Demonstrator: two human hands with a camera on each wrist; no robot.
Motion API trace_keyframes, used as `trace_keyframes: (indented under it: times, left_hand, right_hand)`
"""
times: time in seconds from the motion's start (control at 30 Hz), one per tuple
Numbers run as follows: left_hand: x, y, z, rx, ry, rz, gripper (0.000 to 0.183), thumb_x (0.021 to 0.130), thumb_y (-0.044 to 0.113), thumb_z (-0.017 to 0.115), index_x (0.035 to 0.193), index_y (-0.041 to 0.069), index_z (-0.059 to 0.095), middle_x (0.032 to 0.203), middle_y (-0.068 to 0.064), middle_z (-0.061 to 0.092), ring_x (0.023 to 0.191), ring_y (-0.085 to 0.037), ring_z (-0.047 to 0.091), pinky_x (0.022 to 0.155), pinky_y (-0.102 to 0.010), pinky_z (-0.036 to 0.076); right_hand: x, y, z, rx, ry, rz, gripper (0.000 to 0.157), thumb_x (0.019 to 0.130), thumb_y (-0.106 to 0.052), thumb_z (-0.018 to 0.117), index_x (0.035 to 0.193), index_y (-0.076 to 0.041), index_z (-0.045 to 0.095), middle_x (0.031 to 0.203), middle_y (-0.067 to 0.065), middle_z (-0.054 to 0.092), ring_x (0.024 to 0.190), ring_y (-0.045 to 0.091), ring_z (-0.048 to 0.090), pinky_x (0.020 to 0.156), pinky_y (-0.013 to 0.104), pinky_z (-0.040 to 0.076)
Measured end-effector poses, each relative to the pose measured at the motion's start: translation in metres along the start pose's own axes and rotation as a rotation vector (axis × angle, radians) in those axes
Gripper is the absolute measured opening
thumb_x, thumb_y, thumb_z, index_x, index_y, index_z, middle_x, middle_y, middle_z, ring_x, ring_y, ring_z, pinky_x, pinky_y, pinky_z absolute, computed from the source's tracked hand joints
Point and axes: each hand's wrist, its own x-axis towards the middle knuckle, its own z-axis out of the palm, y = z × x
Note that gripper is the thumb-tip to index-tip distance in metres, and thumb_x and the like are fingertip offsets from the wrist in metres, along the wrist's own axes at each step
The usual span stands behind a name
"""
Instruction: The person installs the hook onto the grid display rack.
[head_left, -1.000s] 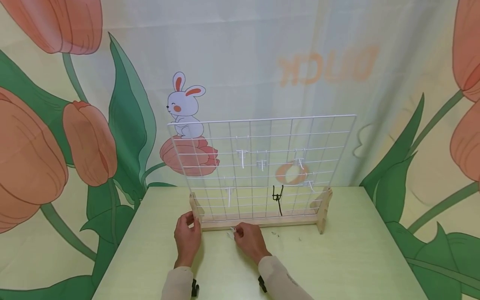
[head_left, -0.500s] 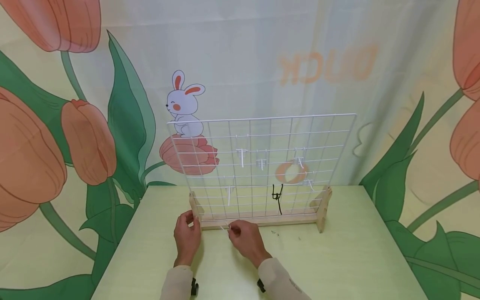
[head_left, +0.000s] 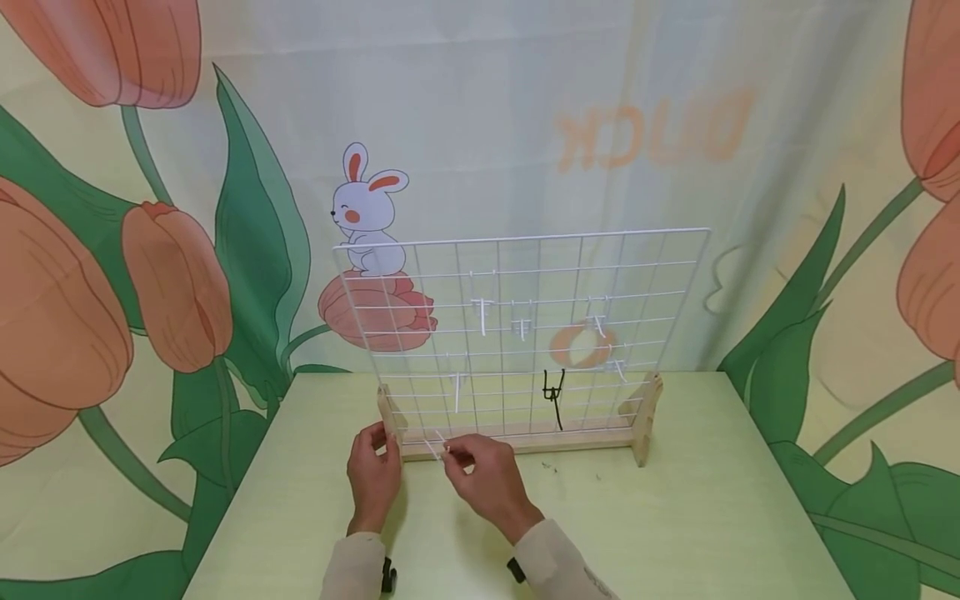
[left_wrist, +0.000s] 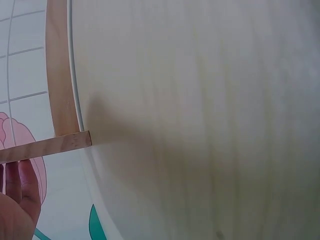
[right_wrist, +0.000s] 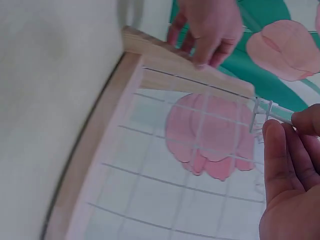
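A white wire grid panel (head_left: pixel 525 238) stands upright in a wooden base (head_left: pixel 577 440). My left hand (head_left: pixel 373 479) holds the base's left end support (right_wrist: pixel 165 70), thumb on one face and fingers on the other in the right wrist view. With thumb and fingertips, my right hand (head_left: pixel 491 479) pinches a white wire display hook (right_wrist: pixel 261 112). Its two prongs point away from the fingers, in front of the grid's lower left corner in the head view. Part of its stem is hidden in the fingers.
Several white hooks hang on the grid, among them a long-armed hook (head_left: pixel 483 317). A black hook (head_left: pixel 553 392) hangs lower, right of the middle. Small dark bits (head_left: pixel 551 467) lie on the table (head_left: pixel 720 517) before the base. A printed curtain (head_left: pixel 480 100) hangs behind.
My right hand has moved left and slightly up along the base with the white hook, whose prongs now show more clearly. The left hand has stayed on the end support.
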Motion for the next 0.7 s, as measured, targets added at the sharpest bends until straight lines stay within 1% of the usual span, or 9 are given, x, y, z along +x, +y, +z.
trace_keyframes:
  times: [0.13,0.37,0.5,0.7]
  left_hand:
    - [-0.001,0.000,0.000,0.007,0.005,-0.002,0.027,0.101,0.013,0.069,0.126,0.004,0.066,0.116,-0.014,0.071,0.108,-0.031,0.075,0.081,-0.045,0.066]
    - [0.000,0.002,0.000,-0.010,0.016,0.007,0.026,0.100,0.011,0.070,0.125,0.002,0.066,0.115,-0.017,0.071,0.107,-0.034,0.075,0.081,-0.049,0.066]
    - [0.000,0.002,0.000,-0.004,0.010,0.002,0.026,0.101,0.011,0.069,0.125,0.002,0.066,0.115,-0.016,0.071,0.107,-0.033,0.075,0.082,-0.050,0.065]
    - [-0.001,0.003,0.000,0.015,0.003,-0.013,0.027,0.102,0.013,0.068,0.126,0.003,0.065,0.116,-0.015,0.071,0.107,-0.032,0.075,0.082,-0.047,0.066]
  right_hand:
    - [0.007,-0.016,-0.007,0.002,0.042,-0.072,0.010,0.089,-0.007,0.083,0.098,-0.010,0.080,0.092,0.000,0.080,0.076,0.003,0.074,0.071,0.013,0.060]
    - [0.024,-0.039,-0.020,-0.026,0.103,-0.152,0.008,0.091,-0.009,0.082,0.099,-0.009,0.080,0.092,0.000,0.079,0.074,0.003,0.074,0.070,0.013,0.060]
    - [0.034,-0.048,-0.026,-0.038,0.128,-0.200,0.010,0.090,-0.008,0.082,0.100,-0.008,0.079,0.092,0.001,0.079,0.074,0.004,0.075,0.070,0.015,0.061]
    - [0.046,-0.058,-0.032,-0.052,0.161,-0.249,0.013,0.087,-0.005,0.083,0.100,-0.005,0.080,0.091,0.002,0.079,0.073,0.007,0.075,0.069,0.016,0.061]
